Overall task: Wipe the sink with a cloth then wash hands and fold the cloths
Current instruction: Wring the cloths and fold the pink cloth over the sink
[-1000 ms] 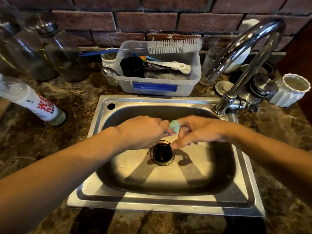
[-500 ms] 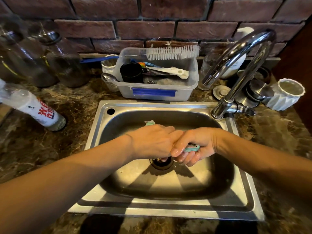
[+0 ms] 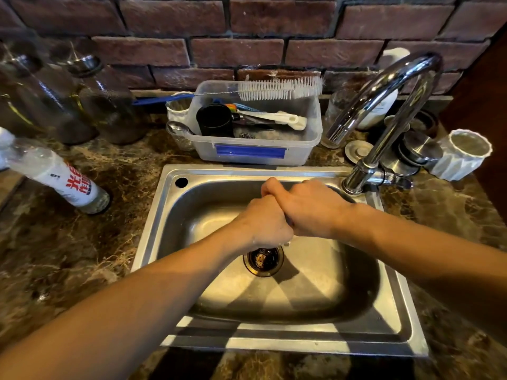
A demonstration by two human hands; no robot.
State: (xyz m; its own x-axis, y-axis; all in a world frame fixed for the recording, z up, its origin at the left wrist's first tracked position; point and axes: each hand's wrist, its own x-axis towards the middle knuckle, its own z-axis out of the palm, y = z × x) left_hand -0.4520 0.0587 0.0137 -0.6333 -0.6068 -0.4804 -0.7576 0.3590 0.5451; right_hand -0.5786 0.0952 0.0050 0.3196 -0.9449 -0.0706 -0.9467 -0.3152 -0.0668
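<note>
Both hands are clenched into tight fists, pressed knuckle to knuckle above the sink (image 3: 247,171). The left hand (image 3: 264,224) sits just over the drain (image 3: 263,260), and the right hand (image 3: 310,208) is nearer the back right corner, below the faucet (image 3: 384,86). The cloth itself is hidden; I'd guess it is balled up inside those fists being wrung, but none of it shows.

The drain looks open, with no strainer that I can make out. If the grip loosens, a small wet cloth could drop straight onto it or into it. A hard twist this close to the back rim could also fling drips onto the countertop (image 3: 123,174), or knock the right knuckles against the faucet base.

As for writing, the bottle (image 3: 63,182) lying at the countertop's left edge carries red Chinese characters. The first looks like 光, and the rest curve out of sight. The plastic tub (image 3: 310,144) behind the sink's back rim has a blue label (image 3: 251,152) with nothing on it that I can read.
</note>
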